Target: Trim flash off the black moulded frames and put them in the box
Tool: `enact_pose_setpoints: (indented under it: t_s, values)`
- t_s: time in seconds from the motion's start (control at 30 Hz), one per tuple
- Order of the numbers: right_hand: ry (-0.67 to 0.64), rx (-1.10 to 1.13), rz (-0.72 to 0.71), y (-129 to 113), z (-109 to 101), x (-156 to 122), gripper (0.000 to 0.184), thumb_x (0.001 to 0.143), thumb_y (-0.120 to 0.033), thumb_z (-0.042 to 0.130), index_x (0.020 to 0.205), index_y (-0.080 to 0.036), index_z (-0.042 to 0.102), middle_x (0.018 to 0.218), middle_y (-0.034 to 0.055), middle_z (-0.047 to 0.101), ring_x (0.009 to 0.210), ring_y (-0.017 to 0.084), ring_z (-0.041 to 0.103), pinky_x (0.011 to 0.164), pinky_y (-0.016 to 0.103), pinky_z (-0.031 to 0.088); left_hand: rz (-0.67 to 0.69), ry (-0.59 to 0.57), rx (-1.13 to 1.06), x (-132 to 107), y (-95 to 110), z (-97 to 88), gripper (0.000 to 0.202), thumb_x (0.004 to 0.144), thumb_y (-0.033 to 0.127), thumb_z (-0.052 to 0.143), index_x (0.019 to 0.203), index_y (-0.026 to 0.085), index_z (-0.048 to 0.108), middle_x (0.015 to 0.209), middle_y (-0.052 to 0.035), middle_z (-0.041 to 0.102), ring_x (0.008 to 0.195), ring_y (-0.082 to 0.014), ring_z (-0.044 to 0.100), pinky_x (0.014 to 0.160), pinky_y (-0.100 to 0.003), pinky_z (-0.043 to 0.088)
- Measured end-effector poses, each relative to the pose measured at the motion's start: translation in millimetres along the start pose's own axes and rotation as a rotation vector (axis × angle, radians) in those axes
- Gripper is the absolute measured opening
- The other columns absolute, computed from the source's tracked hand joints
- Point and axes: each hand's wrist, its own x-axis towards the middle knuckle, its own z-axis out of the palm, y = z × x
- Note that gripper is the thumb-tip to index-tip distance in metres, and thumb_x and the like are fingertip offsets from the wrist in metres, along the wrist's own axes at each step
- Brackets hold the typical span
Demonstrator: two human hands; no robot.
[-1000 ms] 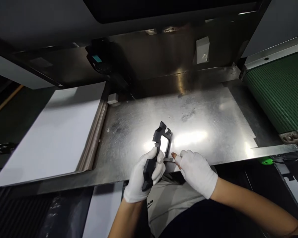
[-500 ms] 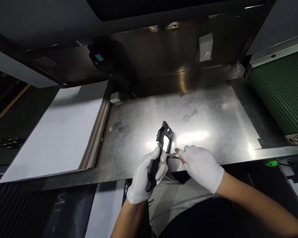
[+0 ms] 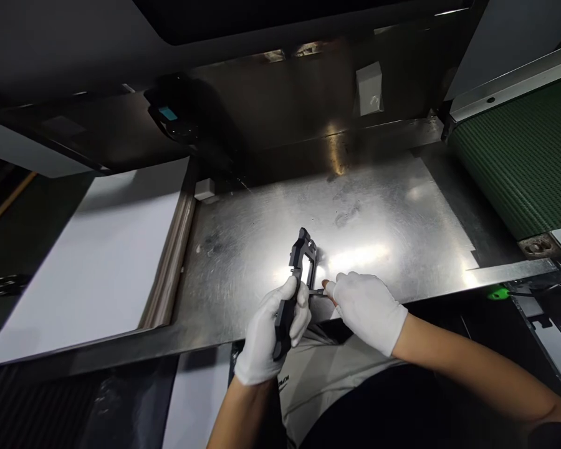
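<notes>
With the clock centred on the black frame in front of me, the metal worktop (image 3: 388,206) stretches from 9 round to 3 o'clock. A stack of white sheets (image 3: 103,249) covers its 9 o'clock side, and a green belt (image 3: 528,149) shows at 2. My two gloved grips come next. My left grip (image 3: 266,327) is wrapped around the black frame (image 3: 286,317), thumb on one side, fingers on the other; its free upper end points to 12, over the worktop. My right grip (image 3: 367,308), at 3 o'clock, pinches a slim tool between bare fingertips (image 3: 326,284). Further off, a white packet (image 3: 369,90) sits at 1 and a white block (image 3: 204,189) at 10, just beside the stack. Smallest is that slim tool (image 3: 317,292), pointing to 9 at the frame's near side; I cannot tell whether its tip touches.
</notes>
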Motion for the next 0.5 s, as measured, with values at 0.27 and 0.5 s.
enact_pose_setpoints:
  t_s: [0.27,0.5]
  values:
    - [-0.022,0.01,-0.013,-1,-6,4,0.04,0.103,-0.007,0.052,0.136,-0.019,0.07,0.104,0.0109,0.072,0.087,0.025,0.073,0.065,0.031,0.059,-0.011,0.008,0.023,1,-2,-4.0,0.05,0.104,0.061,0.057,0.074,0.02,0.06,0.044,0.0052,0.037,0.04,-0.0092,0.033,0.045,-0.023,0.028]
    - [0.034,0.002,0.098,8,-24,-6,0.039,0.096,0.004,0.051,0.125,-0.014,0.07,0.095,0.0098,0.069,0.073,0.022,0.068,0.055,0.031,0.054,-0.051,0.059,0.061,-3,1,-2.2,0.049,0.105,0.061,0.056,0.078,0.021,0.061,0.044,0.0051,0.038,0.042,-0.0105,0.032,0.048,-0.025,0.029]
